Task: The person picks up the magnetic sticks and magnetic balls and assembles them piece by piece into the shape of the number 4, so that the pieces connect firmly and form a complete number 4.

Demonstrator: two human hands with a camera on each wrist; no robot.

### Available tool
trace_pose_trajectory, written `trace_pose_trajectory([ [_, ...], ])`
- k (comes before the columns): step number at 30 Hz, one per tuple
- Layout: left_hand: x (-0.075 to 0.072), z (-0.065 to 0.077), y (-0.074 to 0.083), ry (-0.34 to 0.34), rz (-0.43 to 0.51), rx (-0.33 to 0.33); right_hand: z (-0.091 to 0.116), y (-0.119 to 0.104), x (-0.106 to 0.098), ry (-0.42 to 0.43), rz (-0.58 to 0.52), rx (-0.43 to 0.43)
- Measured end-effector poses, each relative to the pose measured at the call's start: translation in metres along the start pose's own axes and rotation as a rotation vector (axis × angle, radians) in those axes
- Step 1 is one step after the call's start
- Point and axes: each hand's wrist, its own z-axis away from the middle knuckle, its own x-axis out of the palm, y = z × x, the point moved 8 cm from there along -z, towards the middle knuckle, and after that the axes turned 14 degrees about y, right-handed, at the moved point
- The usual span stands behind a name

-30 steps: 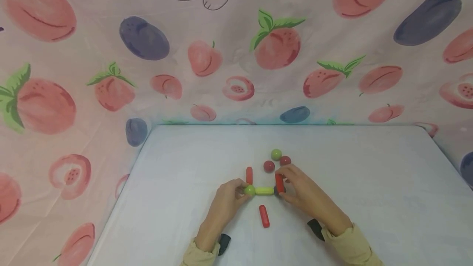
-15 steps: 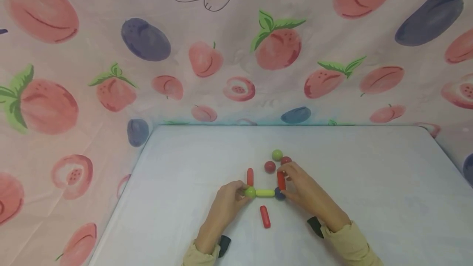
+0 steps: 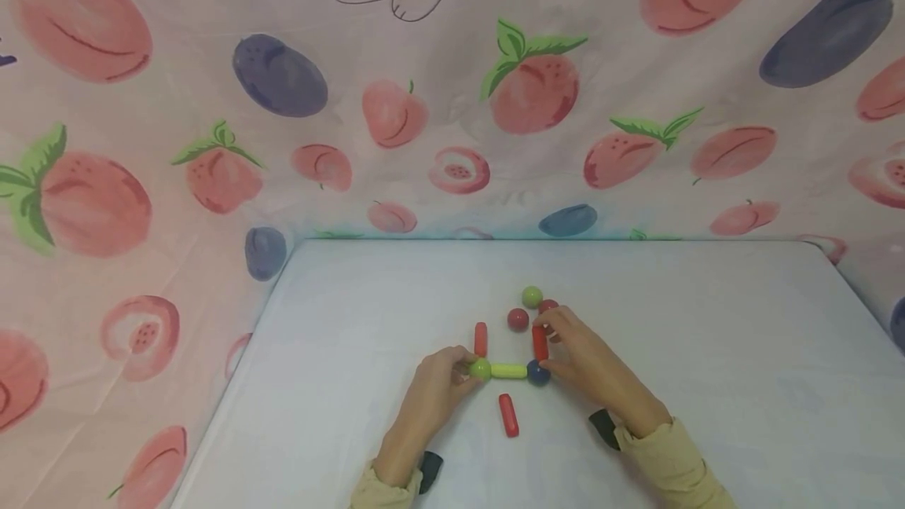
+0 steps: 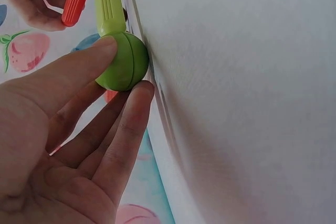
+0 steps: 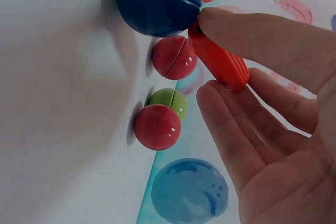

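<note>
In the head view my left hand [image 3: 441,383] pinches a green ball [image 3: 481,370] between thumb and fingers. A yellow-green rod [image 3: 508,371] runs from that ball to a dark blue ball [image 3: 539,372]. From the green ball a red rod [image 3: 481,339] points toward the back. My right hand [image 3: 587,364] holds another red rod [image 3: 540,343] by thumb and fingertips, its near end right at the blue ball. In the right wrist view the thumb [image 5: 252,38] lies along this ridged rod [image 5: 223,61], beside the blue ball [image 5: 160,1].
A loose red rod [image 3: 509,415] lies in front of the joined pieces. Behind them sit a red ball [image 3: 518,320], a green ball [image 3: 533,297] and a second red ball [image 3: 547,307], partly covered by the right hand. The white table [image 3: 353,297] meets a fruit-print cloth [image 3: 318,203].
My right hand has shifted its red rod slightly back, from overlapping the blue ball to standing just behind it, so more of the ball shows. The left hand keeps its pinch.
</note>
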Motion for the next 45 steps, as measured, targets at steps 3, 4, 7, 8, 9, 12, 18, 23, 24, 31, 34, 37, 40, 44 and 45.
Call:
trace_pose_trajectory([
  [3,0.0001,0.0002,0.0005,0.005,0.004,0.008,-0.001,0.0017,0.0006,-0.003,0.001,0.01],
  [4,0.0001,0.0002,0.0008,0.008,0.006,0.012,-0.0014,0.0021,0.0007,-0.004,0.0,0.013],
  [7,0.0,0.0003,0.0014,0.014,0.008,0.019,-0.0023,0.003,0.0013,-0.012,0.001,0.024],
  [8,0.0,0.0003,0.0014,0.015,0.007,0.02,-0.0026,0.0031,0.0013,-0.015,0.002,0.027],
  [9,0.0001,0.0003,0.0013,0.016,0.006,0.019,-0.003,0.0032,0.0014,-0.019,0.003,0.029],
  [12,0.0004,0.0004,0.0012,0.014,0.009,0.019,-0.0038,0.0035,0.0016,-0.029,0.002,0.034],
  [18,-0.0002,0.0008,0.0021,0.013,0.016,0.025,-0.0047,0.0051,0.0027,-0.047,-0.008,0.04],
  [23,-0.0011,0.0011,0.0029,0.014,0.013,0.021,-0.0047,0.0042,0.0025,-0.039,-0.006,0.019],
  [24,-0.0012,0.0011,0.0028,0.013,0.012,0.019,-0.0046,0.0039,0.0023,-0.037,-0.006,0.015],
  [31,-0.002,0.0012,0.004,0.02,0.007,0.026,-0.0051,0.0052,0.0026,-0.039,-0.009,0.013],
  [34,-0.0018,0.0012,0.0039,0.021,0.006,0.028,-0.0053,0.0061,0.003,-0.042,-0.013,0.013],
  [37,-0.0014,0.0011,0.0034,0.021,0.004,0.03,-0.0054,0.0067,0.0032,-0.042,-0.02,0.01],
  [40,-0.0011,0.0012,0.0031,0.02,0.001,0.029,-0.0053,0.0067,0.0036,-0.045,-0.028,0.006],
  [44,-0.0011,0.0015,0.0029,0.019,-0.001,0.027,-0.0047,0.0068,0.0041,-0.049,-0.035,0.003],
  [45,-0.0011,0.0015,0.0029,0.02,-0.001,0.027,-0.0045,0.0067,0.0041,-0.051,-0.037,0.003],
])
